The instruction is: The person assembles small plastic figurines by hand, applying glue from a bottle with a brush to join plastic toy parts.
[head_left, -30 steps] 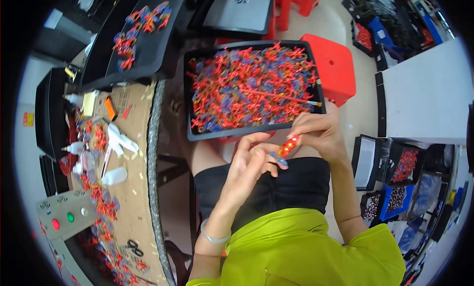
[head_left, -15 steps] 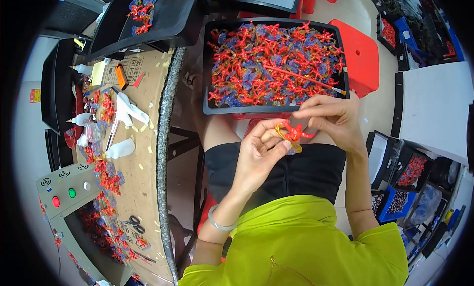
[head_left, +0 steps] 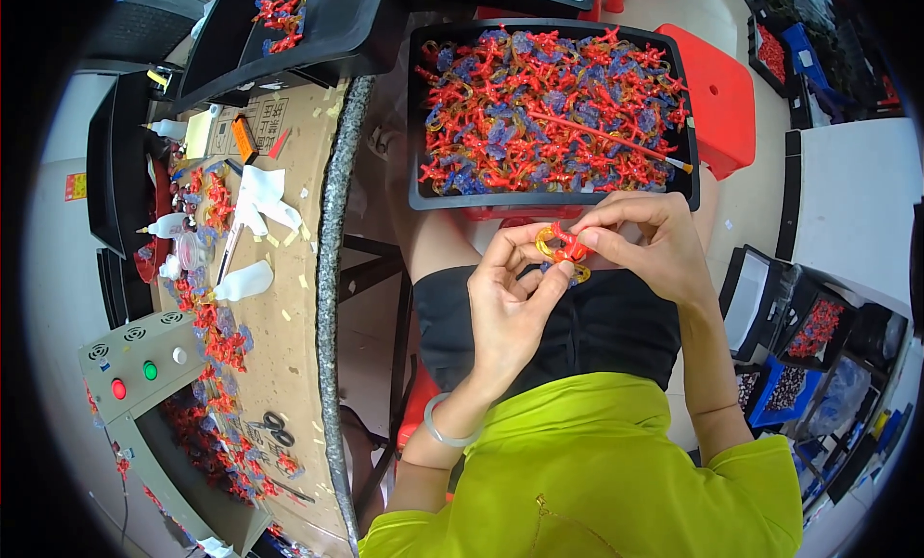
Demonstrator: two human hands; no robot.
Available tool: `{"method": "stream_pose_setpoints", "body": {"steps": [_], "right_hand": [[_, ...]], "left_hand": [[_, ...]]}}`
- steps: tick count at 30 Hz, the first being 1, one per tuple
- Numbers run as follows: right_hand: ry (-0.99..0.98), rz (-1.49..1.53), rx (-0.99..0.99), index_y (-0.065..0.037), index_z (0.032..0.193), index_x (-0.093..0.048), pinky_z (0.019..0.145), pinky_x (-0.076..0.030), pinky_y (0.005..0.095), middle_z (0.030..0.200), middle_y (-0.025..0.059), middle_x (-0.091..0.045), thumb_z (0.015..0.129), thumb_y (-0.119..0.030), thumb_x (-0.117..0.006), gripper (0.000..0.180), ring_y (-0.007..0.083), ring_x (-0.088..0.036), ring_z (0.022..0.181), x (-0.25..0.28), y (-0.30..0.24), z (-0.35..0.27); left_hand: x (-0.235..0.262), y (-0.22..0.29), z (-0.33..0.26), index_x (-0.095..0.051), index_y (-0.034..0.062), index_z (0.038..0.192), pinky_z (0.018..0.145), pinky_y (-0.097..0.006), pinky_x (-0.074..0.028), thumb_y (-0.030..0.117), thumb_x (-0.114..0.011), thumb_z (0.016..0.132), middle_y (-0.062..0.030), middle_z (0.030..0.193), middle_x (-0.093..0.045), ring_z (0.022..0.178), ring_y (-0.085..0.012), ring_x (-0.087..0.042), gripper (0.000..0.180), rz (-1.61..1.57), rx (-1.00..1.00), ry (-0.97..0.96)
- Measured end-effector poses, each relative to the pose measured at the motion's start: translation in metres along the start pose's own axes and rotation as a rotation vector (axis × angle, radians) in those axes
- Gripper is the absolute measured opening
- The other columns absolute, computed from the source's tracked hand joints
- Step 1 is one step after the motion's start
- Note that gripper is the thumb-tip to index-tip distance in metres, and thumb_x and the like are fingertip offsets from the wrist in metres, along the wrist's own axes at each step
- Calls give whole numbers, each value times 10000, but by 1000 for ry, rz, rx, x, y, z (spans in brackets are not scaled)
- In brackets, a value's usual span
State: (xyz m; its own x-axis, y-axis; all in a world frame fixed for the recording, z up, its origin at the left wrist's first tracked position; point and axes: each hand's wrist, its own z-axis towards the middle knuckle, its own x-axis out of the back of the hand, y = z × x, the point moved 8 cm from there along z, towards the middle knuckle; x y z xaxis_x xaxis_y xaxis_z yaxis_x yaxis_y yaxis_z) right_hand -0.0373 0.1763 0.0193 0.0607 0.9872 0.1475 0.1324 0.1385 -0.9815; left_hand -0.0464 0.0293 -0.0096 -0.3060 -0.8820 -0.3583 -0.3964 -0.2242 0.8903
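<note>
Above my lap, a small red plastic figure point(head_left: 570, 247) with yellow and bluish translucent parts is held between both hands. My left hand point(head_left: 515, 293) pinches it from the left with thumb and fingers. From the other side, my right hand point(head_left: 645, 245) is closed with thumb and index finger on the red part. Just beyond the hands, a black tray point(head_left: 420, 192) is heaped with similar red, yellow and blue figures. On that heap lies a thin red brush point(head_left: 616, 141).
To the left, a cardboard-covered workbench point(head_left: 289, 365) carries a white squeeze bottle point(head_left: 244, 282), black scissors point(head_left: 277, 428), more figures and a grey machine point(head_left: 140, 351) with coloured buttons. A red stool point(head_left: 724, 105) stands behind the tray's right side. Bins point(head_left: 784, 389) fill the right.
My right hand has come down and left onto the red figure, its thumb and finger now on it. The view has shifted slightly.
</note>
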Motion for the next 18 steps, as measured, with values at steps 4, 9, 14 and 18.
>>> {"method": "stream_pose_setpoints", "body": {"steps": [4,9,14,18], "right_hand": [[-3,31,-52,53,892,-703,556,-451,199,768,87,-668,786,9,-659,123,82,-597,682,-3,-1,1],[44,32,53,25,869,-717,483,-387,159,777,71,-670,779,-20,-674,109,33,-563,580,-2,-1,3],[35,51,30,26,879,-718,532,-431,181,780,86,-671,789,-34,-682,114,65,-586,620,1,-3,5],[-34,55,78,41,928,-706,643,-476,228,823,98,-675,822,-53,-672,146,120,-620,714,1,-4,9]], "left_hand": [[4,1,0,-527,-40,1108,811,-249,-518,-84,-627,820,-66,968,-594,901,-102,-586,308,53,-34,45],[4,4,3,-526,-43,1111,821,-254,-514,-82,-629,819,-72,982,-597,905,-104,-586,312,63,-43,37],[5,-6,4,-504,-33,1150,837,-263,-510,-83,-622,824,-79,1005,-606,931,-109,-590,350,-73,9,4],[7,-11,6,-478,-27,1183,843,-273,-506,-63,-607,842,-101,1037,-622,960,-128,-604,366,-125,59,-38]]}}
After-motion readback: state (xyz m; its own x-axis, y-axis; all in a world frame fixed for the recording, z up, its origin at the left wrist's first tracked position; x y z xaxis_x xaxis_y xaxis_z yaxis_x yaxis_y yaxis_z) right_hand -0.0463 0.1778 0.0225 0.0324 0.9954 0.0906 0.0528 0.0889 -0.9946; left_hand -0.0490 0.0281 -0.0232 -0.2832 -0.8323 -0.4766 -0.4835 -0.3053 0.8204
